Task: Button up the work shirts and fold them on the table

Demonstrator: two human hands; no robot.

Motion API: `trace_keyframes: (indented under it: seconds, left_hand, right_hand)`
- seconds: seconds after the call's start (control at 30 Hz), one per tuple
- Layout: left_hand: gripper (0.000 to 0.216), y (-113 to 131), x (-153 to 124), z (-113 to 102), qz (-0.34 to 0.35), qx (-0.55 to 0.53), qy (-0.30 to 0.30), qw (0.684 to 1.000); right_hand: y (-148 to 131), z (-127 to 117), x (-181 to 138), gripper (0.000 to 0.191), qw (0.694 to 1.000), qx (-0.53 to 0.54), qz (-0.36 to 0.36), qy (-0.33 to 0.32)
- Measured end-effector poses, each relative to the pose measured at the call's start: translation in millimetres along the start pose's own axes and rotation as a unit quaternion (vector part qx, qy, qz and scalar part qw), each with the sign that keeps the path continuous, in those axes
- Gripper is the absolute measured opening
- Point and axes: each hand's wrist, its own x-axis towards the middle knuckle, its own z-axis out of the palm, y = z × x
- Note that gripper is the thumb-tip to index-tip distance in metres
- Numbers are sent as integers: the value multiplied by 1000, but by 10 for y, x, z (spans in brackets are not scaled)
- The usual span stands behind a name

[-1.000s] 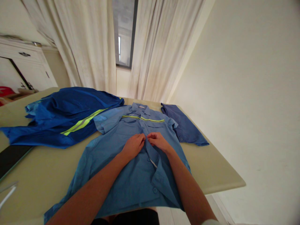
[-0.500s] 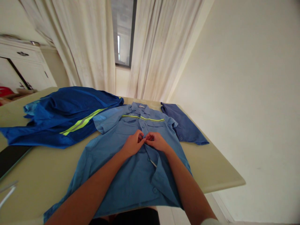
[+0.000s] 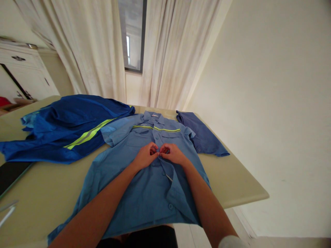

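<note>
A light blue work shirt (image 3: 134,193) with a yellow reflective stripe across the chest lies flat, front up, on a beige table (image 3: 46,186). My left hand (image 3: 146,155) and my right hand (image 3: 172,153) meet at the shirt's front placket at chest height. Both pinch the fabric edges together with fingers curled. Below my hands the placket lies folded open, showing two buttons.
A dark blue jacket (image 3: 64,127) with a yellow-green stripe is heaped at the left of the table. Another blue garment (image 3: 201,137) lies at the right rear. A dark flat object (image 3: 11,174) sits at the left edge. Curtains, a window and a white cabinet stand behind.
My hands have drawn closer together on the placket, fingers curling into a pinch. The view has shifted slightly.
</note>
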Motion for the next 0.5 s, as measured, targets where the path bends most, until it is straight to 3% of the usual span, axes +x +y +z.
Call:
trace_keyframes:
  seconds: [0.13, 0.3, 0.5]
  left_hand:
    - [22, -2, 1, -16, 33, 8, -16, 999]
    - [31, 22, -19, 2, 19, 17, -14, 1000]
    - [18, 53, -27, 17, 57, 84, 1, 995]
  right_hand:
    - [-6, 3, -4, 10, 1000, -5, 7, 8]
    - [-23, 2, -3, 11, 1000, -2, 15, 13]
    - [-21, -2, 4, 12, 1000, 2, 22, 19]
